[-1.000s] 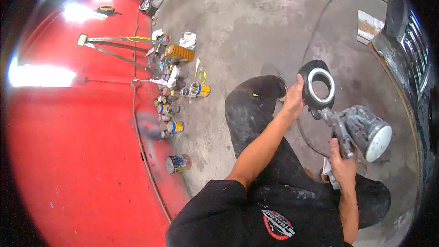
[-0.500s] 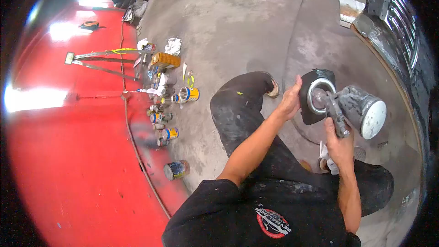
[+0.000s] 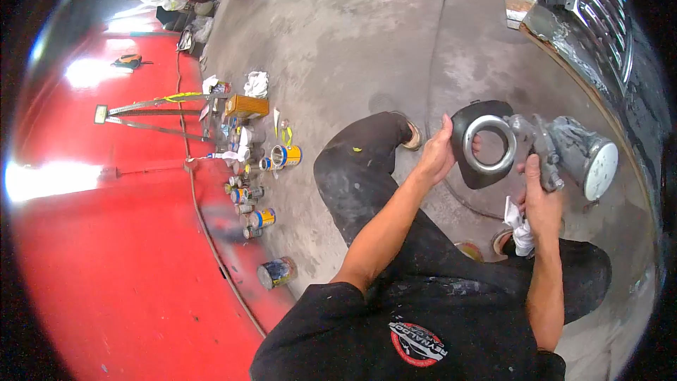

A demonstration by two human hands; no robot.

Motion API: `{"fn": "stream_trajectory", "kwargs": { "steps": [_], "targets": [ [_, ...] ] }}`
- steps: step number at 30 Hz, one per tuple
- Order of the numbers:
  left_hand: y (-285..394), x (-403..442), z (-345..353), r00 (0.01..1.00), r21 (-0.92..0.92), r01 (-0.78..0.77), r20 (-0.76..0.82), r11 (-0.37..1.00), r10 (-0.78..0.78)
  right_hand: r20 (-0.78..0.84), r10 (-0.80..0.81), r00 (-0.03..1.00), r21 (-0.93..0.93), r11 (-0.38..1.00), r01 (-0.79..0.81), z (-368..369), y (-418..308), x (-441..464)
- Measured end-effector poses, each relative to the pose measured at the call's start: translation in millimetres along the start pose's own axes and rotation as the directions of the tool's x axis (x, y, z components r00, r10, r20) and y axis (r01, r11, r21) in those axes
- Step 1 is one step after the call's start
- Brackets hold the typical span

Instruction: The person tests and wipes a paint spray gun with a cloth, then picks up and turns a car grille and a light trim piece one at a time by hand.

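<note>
My left hand [image 3: 441,151] grips the left edge of a black car trim piece [image 3: 474,114] with a round opening edged by a silver ring [image 3: 479,166]. Fingertips show behind the piece through that opening. To the right, my right hand [image 3: 541,201] is wrapped around the handle of a spray gun [image 3: 539,142]. Its paint-smeared cup [image 3: 587,159] with a pale round end points to the right. The gun's nozzle end sits close to the ring's right side; I cannot tell whether they touch. A white cloth [image 3: 520,229] hangs just below my right hand.
Paint cans [image 3: 287,156] and bottles line the foot of a red wall [image 3: 127,254]. A dark can [image 3: 276,272] stands nearer me. A hose [image 3: 435,42] runs over the concrete floor [image 3: 352,35]. A car body part with a grille [image 3: 603,21] rises at right.
The spray gun has moved right, from in front of the ring to beside it, uncovering the round opening. The trim piece stays in my left hand. The whole view has shifted slightly.
</note>
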State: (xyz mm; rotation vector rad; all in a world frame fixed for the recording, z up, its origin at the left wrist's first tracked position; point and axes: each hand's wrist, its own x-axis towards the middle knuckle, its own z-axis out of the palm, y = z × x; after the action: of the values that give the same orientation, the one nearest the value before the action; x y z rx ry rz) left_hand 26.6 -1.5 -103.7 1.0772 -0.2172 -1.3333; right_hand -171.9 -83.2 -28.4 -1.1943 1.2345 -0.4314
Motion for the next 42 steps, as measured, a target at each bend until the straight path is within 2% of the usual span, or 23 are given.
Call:
{"fn": "stream_trajectory", "kwargs": {
  "steps": [4,5,6,7,13,19,21,23,25,27,29,31,36,37,39,40,42],
  "targets": [
    [-6.2,4.3,-5.5,0.999,0.017,-0.013,-0.042,1.0,0.013,0.14,-0.068,0.988,0.08,0.995,0.057,5.7,3.1,-5.5],
    [-6.4,4.5,-6.2,0.999,-0.005,-0.011,-0.036,1.0,0.011,0.212,0.036,0.977,0.04,0.998,-0.046,1.5,-3.1,-7.7],
    [-6.2,4.4,-6.4,1.0,-0.027,-0.01,-0.029,1.0,0.009,0.214,0.036,0.976,0.044,0.998,-0.047,3.4,0.4,-7.7],
    [-5.9,4.8,-6.5,1.0,-0.023,-0.01,-0.029,1.0,0.009,0.2,-0.072,0.977,0.011,0.997,0.071,6.8,6.6,-7.4],
    [-1.7,4.2,3.2,0.993,-0.074,-0.058,0.099,0.996,0.065,0.271,-0.146,0.951,-0.026,0.987,0.159,11.9,8.1,-12.5],
    [-2.5,5.7,-0.6,0.983,-0.151,-0.034,0.172,0.988,0.06,0.278,-0.205,0.938,-0.049,0.973,0.227,14.4,5.4,-14.5],
    [-2.1,5.0,-2.4,0.98,-0.135,-0.027,0.193,0.991,0.053,0.238,-0.292,0.926,0.002,0.954,0.3,17.0,7.4,-15.3],
    [-2.5,5.2,-1.7,0.976,-0.119,-0.019,0.214,0.993,0.044,0.235,-0.298,0.925,-0.012,0.951,0.309,16.9,7.7,-14.2],
    [-0.9,4.2,4.5,0.985,-0.169,-0.008,0.17,0.986,0.037,0.233,-0.304,0.924,-0.024,0.948,0.318,15.4,7.1,-14.0],
    [-3.3,5.9,-1.1,0.984,-0.177,-0.029,0.17,0.984,0.06,0.249,-0.216,0.944,-0.109,0.962,0.249,14.6,4.9,-16.9],
    [-6.5,8.3,-6.2,0.982,-0.184,-0.051,0.168,0.982,0.083,0.247,-0.23,0.942,-0.122,0.956,0.265,16.8,8.4,-16.1],
    [-4.9,8.0,-1.6,0.993,-0.204,-0.051,0.09,0.978,0.071,0.246,-0.243,0.938,-0.135,0.95,0.282,16.9,12.1,-14.3],
    [-2.8,6.1,-6.9,0.993,-0.204,-0.067,0.083,0.977,0.085,0.196,-0.271,0.942,-0.229,0.922,0.313,23.5,25.0,-11.7],
    [-1.6,4.7,-7.3,0.993,-0.211,-0.072,0.076,0.975,0.09,0.196,-0.271,0.942,-0.23,0.921,0.313,24.1,22.0,-13.4],
    [-0.3,3.8,-5.4,0.994,-0.211,-0.085,0.053,0.974,0.098,0.209,-0.18,0.961,-0.073,0.977,0.199,23.0,11.9,-17.8],
    [-0.4,3.8,-4.6,0.994,-0.21,-0.098,0.033,0.973,0.107,0.21,-0.18,0.961,-0.074,0.977,0.199,23.4,13.5,-18.3],
    [-0.8,4.3,-5.6,0.994,-0.203,-0.099,0.028,0.974,0.107,0.122,-0.284,0.951,-0.109,0.949,0.297,24.7,15.7,-18.7]
  ]
}}
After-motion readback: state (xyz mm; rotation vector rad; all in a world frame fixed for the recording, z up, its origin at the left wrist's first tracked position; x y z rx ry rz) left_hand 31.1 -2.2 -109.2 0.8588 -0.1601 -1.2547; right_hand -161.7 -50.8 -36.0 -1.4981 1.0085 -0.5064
